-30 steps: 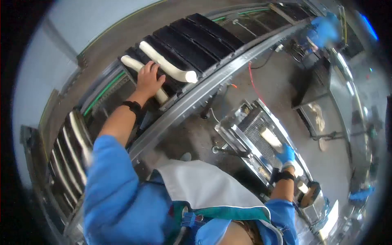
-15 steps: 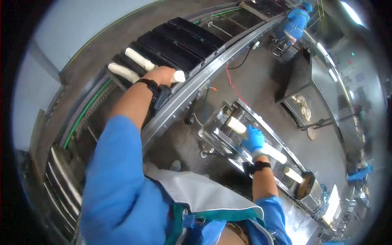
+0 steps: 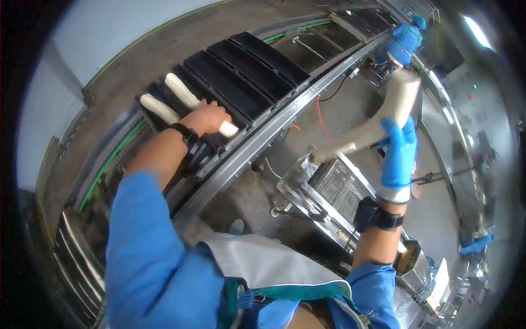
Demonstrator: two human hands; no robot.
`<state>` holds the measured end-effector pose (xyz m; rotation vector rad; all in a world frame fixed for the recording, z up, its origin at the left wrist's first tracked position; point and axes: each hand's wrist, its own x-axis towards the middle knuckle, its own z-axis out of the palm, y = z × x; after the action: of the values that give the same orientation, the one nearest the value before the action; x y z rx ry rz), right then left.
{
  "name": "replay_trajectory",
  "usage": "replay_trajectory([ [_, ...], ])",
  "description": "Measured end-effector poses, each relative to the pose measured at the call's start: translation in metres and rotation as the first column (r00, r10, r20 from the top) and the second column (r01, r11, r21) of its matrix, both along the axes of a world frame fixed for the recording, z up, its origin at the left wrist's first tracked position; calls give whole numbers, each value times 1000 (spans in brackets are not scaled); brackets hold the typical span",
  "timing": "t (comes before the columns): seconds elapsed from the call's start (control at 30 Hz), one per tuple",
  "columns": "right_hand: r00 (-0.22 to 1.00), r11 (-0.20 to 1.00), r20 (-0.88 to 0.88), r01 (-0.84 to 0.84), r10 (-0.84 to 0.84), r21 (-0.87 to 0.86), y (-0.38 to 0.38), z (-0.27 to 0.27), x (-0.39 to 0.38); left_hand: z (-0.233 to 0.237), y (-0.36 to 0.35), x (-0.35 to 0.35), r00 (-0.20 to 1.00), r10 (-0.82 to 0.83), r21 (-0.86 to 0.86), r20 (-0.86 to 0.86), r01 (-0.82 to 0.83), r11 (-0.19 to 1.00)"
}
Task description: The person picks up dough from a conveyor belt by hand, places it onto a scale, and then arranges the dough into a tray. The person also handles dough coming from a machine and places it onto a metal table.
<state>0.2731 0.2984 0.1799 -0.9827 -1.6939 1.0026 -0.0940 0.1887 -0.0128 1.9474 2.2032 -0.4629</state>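
Fingers [image 3: 404,136] of right hand [image 3: 398,156] are gripping a lifted, sagging log [image 3: 378,122], left hand [image 3: 207,117] curling over a roll [image 3: 182,92] on far trays [image 3: 257,61]; unsupported log is probably risking tearing under its own weight.

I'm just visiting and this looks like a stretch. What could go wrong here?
1. The long dough piece sags from the gloved right hand, its lower end at the mesh machine; it may stretch, tear or drop.
2. The left hand grips a white roll on the black trays; with arms spread wide, that hand might get pinched if the trays move.
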Motion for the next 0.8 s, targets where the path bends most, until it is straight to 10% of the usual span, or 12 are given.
replay_trajectory([
  [0.13, 891, 932, -352, -344, 287, -113, -1, 4, -63, -7, -36, 17, 956, -70, 48, 286, 59, 997],
  [0.23, 818, 850, -411, -501, 404, -163, -15, -23, -108, -23, -40, 22, 848, -495, -131, 192, 522, 843],
  [0.33, 764, 743, -516, -590, 388, -315, -23, -68, -127, -24, -74, 54, 892, 83, 130, 444, -156, 979],
  [0.6, 893, 927, 289, -276, 345, -252, 38, -199, 53, -42, -103, 77, 929, 37, 342, 369, -173, 924],
  [0.67, 692, 993, 721, -100, 31, 54, 63, -237, 147, -48, -105, 75, 969, 36, 316, 245, -115, 942],
  [0.77, 423, 989, 900, 138, -104, 50, 64, -238, 258, -44, -99, 80, 958, 153, 282, 244, -221, 934],
  [0.8, 169, 983, 979, 123, 113, -135, 83, -255, 297, -41, -96, 82, 938, 214, 271, 273, -289, 918],
])
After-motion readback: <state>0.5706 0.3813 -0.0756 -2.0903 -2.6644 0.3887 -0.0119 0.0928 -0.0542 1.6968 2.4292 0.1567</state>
